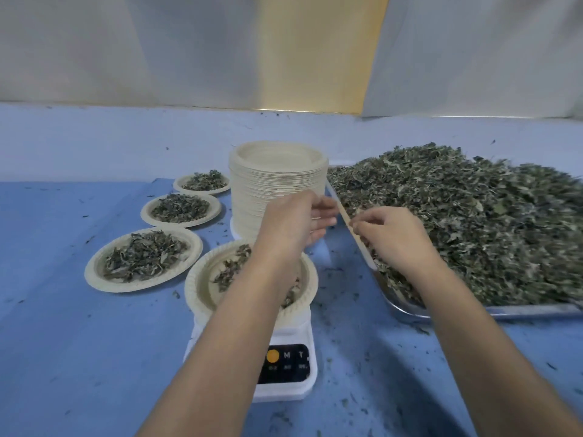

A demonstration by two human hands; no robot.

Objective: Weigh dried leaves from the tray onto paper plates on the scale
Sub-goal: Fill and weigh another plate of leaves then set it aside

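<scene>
— Three filled plates (180,209) sit in a row on the left of the desk (79,342), each with its own heap. Those look finished to me.

— And a fourth?

— One fourth plate (197,279) is on the scale (303,329), just in front of the row, with only a thin scatter of leaves in it. I'd say that portion is half made up. The left forearm covers part of the plate and part of the scale's panel, so no reading shows.

— How much is left?

— Plenty. One tray (520,310) on the right is heaped with dried leaves (473,231). One tall stack of empty plates (274,190) stands behind the scale, too many to count. By my guess the job is barely begun.

— The hands?

— Two, both up at the tray's near edge. The left hand (296,222) hovers between stack and tray, its fingers (326,212) loosely stretched out, holding nothing I can see. The right hand (391,234) has its fingers (362,230) bunched down at the edge of the heap. Whether they've nipped any leaves I can't tell; it's blurred.
</scene>
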